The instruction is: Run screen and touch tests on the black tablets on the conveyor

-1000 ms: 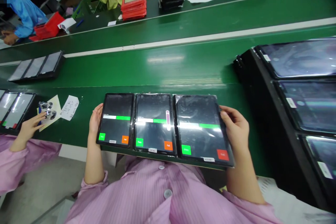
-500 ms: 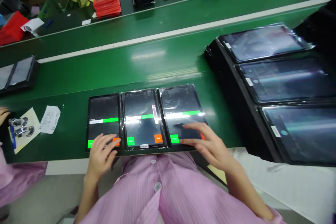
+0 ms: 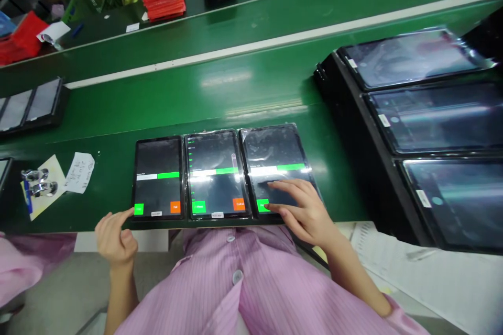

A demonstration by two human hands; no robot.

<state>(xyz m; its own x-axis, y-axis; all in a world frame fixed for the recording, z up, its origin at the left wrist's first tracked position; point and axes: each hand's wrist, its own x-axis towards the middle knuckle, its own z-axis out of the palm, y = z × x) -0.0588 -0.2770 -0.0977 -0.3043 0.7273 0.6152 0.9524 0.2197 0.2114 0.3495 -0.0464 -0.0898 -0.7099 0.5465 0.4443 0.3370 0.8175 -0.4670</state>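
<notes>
Three black tablets lie side by side at the bench's near edge, lit with green and orange buttons. At the left tablet [image 3: 157, 159], my left hand [image 3: 117, 238] points its index finger to the green button at the lower left corner; its other fingers are curled, holding nothing. The middle tablet [image 3: 215, 188] shows small green lines of text along its left side, with no hand on it. Over the right tablet [image 3: 271, 149], my right hand [image 3: 306, 214] has its fingers spread, one fingertip at the green button. It hides the lower right of that screen.
To the right, a black tray [image 3: 346, 131] holds three film-covered tablets. Left are a handwritten note [image 3: 79, 172] and metal pieces [image 3: 43, 187] on yellow paper. Another tray [image 3: 58, 107] stands far left. Across the bench, a person in yellow is near stacked red cases [image 3: 165, 2].
My left hand has moved left, off the left tablet's orange button to its green one. The middle screen now shows text lines. My right hand's fingertip has moved slightly onto the green button.
</notes>
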